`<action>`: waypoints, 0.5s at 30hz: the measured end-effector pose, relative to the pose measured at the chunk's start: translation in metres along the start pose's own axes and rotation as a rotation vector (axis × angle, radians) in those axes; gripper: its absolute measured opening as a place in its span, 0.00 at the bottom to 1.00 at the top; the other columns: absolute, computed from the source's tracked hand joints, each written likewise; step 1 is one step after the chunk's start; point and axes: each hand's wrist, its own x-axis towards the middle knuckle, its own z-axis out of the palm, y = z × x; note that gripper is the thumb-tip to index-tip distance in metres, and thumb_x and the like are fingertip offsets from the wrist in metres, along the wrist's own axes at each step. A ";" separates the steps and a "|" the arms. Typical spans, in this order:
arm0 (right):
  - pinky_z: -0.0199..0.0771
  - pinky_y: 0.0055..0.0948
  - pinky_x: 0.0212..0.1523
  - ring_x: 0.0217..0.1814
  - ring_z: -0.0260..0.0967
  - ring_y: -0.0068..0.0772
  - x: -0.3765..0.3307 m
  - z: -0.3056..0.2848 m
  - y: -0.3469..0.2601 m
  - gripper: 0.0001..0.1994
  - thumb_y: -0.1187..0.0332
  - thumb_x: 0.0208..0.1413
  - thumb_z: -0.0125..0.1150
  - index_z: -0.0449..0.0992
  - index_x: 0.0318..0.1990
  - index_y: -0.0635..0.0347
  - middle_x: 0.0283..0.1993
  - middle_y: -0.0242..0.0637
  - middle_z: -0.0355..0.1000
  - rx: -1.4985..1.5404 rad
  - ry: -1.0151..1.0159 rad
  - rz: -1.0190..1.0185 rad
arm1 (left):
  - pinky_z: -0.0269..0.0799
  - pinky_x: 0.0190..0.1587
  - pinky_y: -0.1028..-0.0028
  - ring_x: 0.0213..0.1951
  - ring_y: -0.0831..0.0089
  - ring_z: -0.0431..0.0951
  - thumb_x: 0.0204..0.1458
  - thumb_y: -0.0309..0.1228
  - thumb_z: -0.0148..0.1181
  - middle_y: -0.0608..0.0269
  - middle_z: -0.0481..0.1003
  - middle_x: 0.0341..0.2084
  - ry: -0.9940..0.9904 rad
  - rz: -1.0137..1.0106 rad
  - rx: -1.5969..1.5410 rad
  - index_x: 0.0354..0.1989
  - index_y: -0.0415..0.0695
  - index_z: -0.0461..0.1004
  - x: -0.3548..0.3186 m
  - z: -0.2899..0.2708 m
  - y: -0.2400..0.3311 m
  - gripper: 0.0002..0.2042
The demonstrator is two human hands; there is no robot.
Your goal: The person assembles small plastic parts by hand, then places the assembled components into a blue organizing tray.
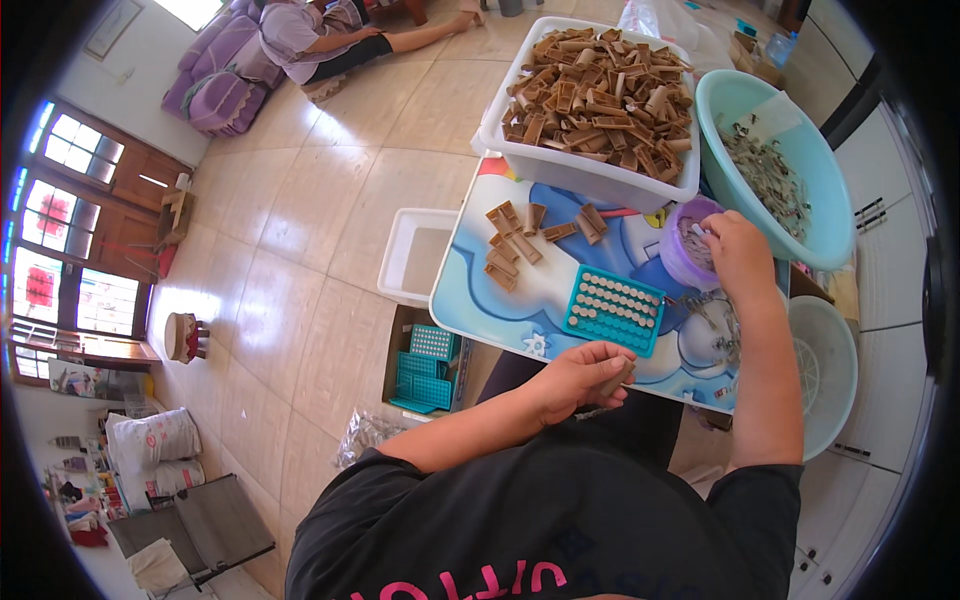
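Observation:
My left hand (588, 382) is closed in front of my body, just off the table's near edge. It grips a small brownish piece (618, 376), much like the brown plastic pieces (515, 240) lying loose on the table. My right hand (738, 250) reaches over the purple bowl (672, 250), which holds fine greyish bits. Its fingertips are pinched at the bowl's far side; something pale shows there, too small to name. Between the hands sits a teal tray (613, 310) with rows of round white pieces in its far part; the nearer rows show bare teal.
A white bin (590, 165) heaped with brown pieces stands at the table's far end. Beside it is a light-green basin (840, 200) of small metal parts. Metal pieces (715, 325) lie by the tray. A box of teal trays (425, 370) rests left. Another person (320, 40) sits far off.

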 end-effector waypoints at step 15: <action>0.65 0.17 0.26 0.26 0.67 0.18 -0.058 0.001 -0.032 0.07 0.69 0.57 0.54 0.72 0.36 0.64 0.27 0.33 0.72 1.150 0.333 0.441 | 0.72 0.42 0.72 0.36 0.73 0.74 0.57 0.34 0.50 0.60 0.71 0.38 -0.038 0.060 -0.163 0.48 0.43 0.67 -0.003 0.005 -0.001 0.13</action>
